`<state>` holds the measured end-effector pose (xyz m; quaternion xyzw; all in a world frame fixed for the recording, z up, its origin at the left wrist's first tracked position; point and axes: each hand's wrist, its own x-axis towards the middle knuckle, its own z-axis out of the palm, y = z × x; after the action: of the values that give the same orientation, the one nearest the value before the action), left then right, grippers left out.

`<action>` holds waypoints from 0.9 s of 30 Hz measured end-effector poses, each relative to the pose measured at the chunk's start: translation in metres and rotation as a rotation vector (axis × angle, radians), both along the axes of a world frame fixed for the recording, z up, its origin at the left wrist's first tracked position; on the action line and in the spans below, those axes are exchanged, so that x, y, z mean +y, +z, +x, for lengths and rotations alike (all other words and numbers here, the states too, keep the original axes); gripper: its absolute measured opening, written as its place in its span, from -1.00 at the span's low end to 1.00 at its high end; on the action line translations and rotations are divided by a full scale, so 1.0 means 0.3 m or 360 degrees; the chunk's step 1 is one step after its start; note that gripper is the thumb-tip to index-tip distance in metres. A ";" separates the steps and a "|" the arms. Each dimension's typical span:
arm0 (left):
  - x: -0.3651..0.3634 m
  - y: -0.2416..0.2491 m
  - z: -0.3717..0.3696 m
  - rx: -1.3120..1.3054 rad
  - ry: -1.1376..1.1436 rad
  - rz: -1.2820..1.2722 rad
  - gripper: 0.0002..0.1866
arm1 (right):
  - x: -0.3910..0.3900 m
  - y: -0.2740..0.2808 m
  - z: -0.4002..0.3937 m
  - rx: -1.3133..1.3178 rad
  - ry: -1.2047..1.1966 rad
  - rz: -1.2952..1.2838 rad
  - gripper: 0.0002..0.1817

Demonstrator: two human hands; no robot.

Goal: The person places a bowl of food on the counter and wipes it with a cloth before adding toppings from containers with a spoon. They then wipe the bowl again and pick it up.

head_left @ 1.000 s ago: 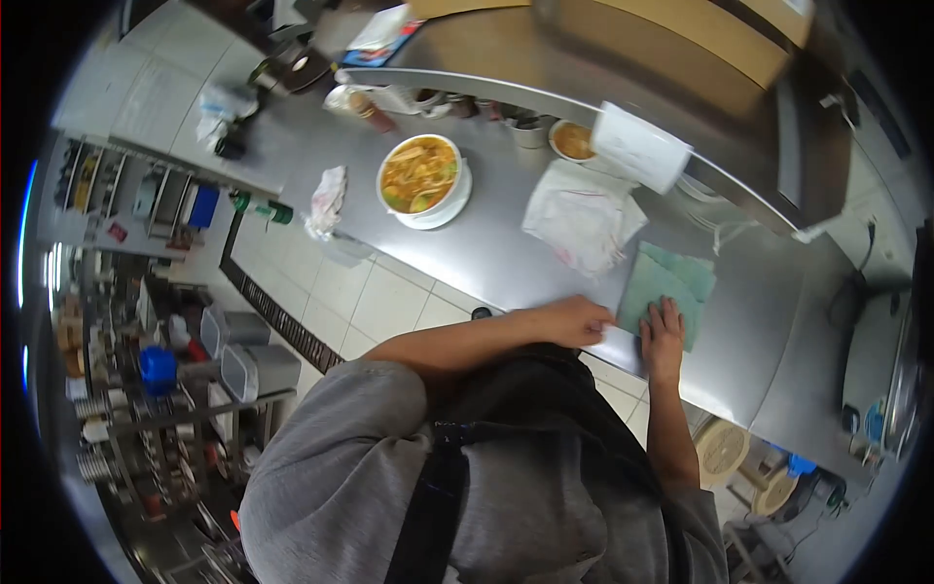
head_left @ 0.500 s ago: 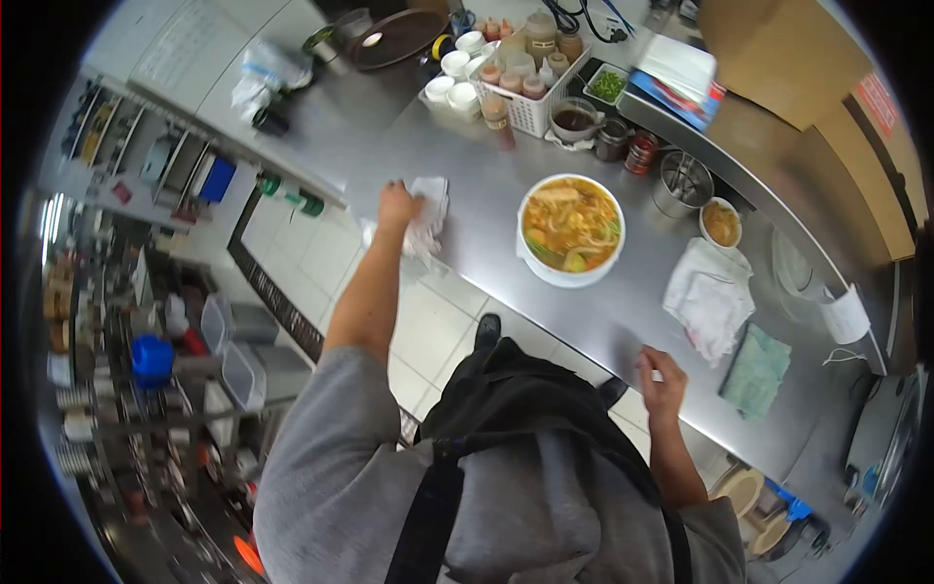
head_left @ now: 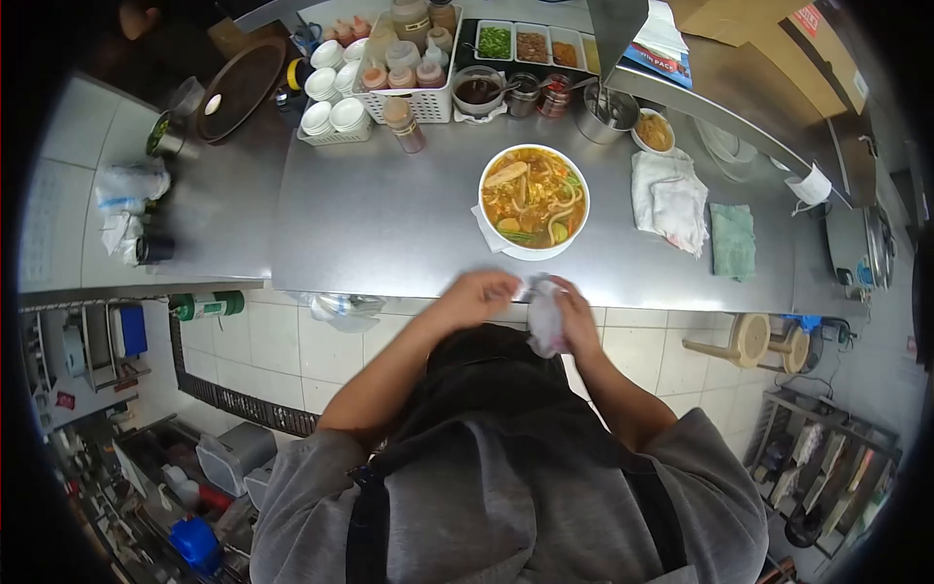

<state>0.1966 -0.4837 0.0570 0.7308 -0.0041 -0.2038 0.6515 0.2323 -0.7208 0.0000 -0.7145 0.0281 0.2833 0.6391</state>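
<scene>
No lettering on the packet (head_left: pixel 660 60) or cardboard box (head_left: pixel 778 39) is legible.

A round white bowl of noodle soup (head_left: pixel 534 200) sits mid-frame on the steel table (head_left: pixel 370 224); a white folded cloth (head_left: pixel 669 200) and a green square cloth (head_left: pixel 733 240) lie to its right.

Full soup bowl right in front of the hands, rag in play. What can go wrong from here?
1. The soup bowl is filled near its rim and sits just beyond both hands; a forward nudge could slosh broth onto the counter.
2. The white cloth, bunched between the left hand and the right hand, hangs past the counter edge and might slip to the floor.
</scene>
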 end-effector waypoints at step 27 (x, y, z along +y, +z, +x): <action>0.204 -0.055 0.681 -0.0103 0.0173 0.0951 -0.69 | 0.002 0.175 0.689 -0.0730 0.0370 -0.0532 -0.75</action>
<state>0.4008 -0.4224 0.0405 0.8952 0.0744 -0.1376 0.4172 0.4391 -0.7203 0.0526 -0.8535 -0.1527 0.1771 0.4656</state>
